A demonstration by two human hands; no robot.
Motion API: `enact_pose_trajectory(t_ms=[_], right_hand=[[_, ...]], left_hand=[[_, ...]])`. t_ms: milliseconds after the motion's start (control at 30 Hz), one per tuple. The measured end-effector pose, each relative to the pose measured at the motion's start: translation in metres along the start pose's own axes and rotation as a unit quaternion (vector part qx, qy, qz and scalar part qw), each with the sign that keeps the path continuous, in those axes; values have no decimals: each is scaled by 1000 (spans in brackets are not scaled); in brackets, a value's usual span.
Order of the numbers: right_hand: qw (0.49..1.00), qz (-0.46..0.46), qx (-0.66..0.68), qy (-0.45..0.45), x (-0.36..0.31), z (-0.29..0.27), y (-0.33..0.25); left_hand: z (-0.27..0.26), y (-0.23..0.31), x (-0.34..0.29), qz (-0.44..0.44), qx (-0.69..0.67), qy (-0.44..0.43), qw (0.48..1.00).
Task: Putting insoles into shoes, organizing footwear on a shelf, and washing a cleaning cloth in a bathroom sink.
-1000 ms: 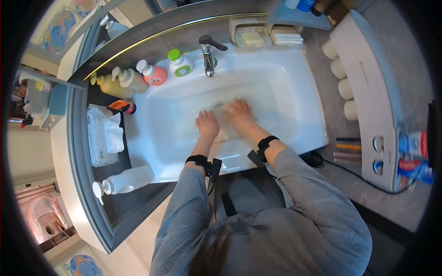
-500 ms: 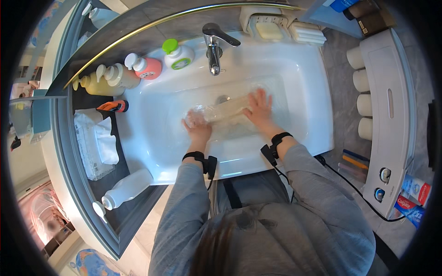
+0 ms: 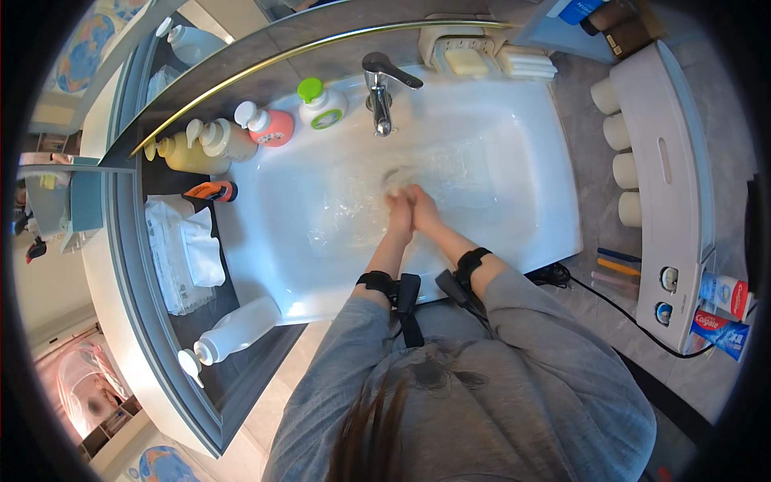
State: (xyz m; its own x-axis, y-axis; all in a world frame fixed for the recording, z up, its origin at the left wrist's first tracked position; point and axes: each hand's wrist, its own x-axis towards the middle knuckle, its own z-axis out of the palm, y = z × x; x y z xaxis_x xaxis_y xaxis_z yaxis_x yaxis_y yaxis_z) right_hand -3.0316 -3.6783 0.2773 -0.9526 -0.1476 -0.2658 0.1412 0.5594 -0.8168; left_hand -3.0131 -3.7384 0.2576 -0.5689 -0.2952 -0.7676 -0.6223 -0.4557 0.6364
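Observation:
Water ripples in the white washbasin [image 3: 534, 173], and my two hands are together in its middle, just in front of the faucet [image 3: 381, 104]. My left hand [image 3: 398, 215] is closed and pressed against my right hand [image 3: 425, 210], which is closed too. A bunched, pale, wet cloth [image 3: 397, 177] shows at my fingertips, near the drain. Most of it is hidden by my fingers and the moving water, so its exact kind is unclear.
Several pump bottles, including a pink one [image 3: 271, 128] and a green-topped one [image 3: 325, 108], line the back left rim. Tissues [image 3: 201, 249] and a white bottle [image 3: 237, 331] lie left. A soap dish [image 3: 467, 63] stands behind; a white holder with cups [image 3: 662, 153] is at right.
My hands were apart, with the pale cloth spread between them in the water. They have come together at the middle, and the cloth is bunched up.

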Motion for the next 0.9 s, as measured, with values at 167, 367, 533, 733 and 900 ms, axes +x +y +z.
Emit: enact_pose_trajectory(t_ms=[167,367,533,733,900], right_hand=[[994,-78,-2,-75,-21,-25,-55],[980,-139,13,-140,-44,-45,-96],[979,-112,-31,-166,-41,-44,-99],[964,-182,-155,-115,-36,-25,-104],[889,-245,-339,-188,-12,-23,-90]], left_hand=[[-21,42,-22,-27,-303,-94,948],[-46,34,13,-144,-372,-130,908],[-44,12,20,-48,-315,-103,942],[-49,37,-29,-113,-389,-102,909],[-50,37,-32,-102,-359,-40,927]])
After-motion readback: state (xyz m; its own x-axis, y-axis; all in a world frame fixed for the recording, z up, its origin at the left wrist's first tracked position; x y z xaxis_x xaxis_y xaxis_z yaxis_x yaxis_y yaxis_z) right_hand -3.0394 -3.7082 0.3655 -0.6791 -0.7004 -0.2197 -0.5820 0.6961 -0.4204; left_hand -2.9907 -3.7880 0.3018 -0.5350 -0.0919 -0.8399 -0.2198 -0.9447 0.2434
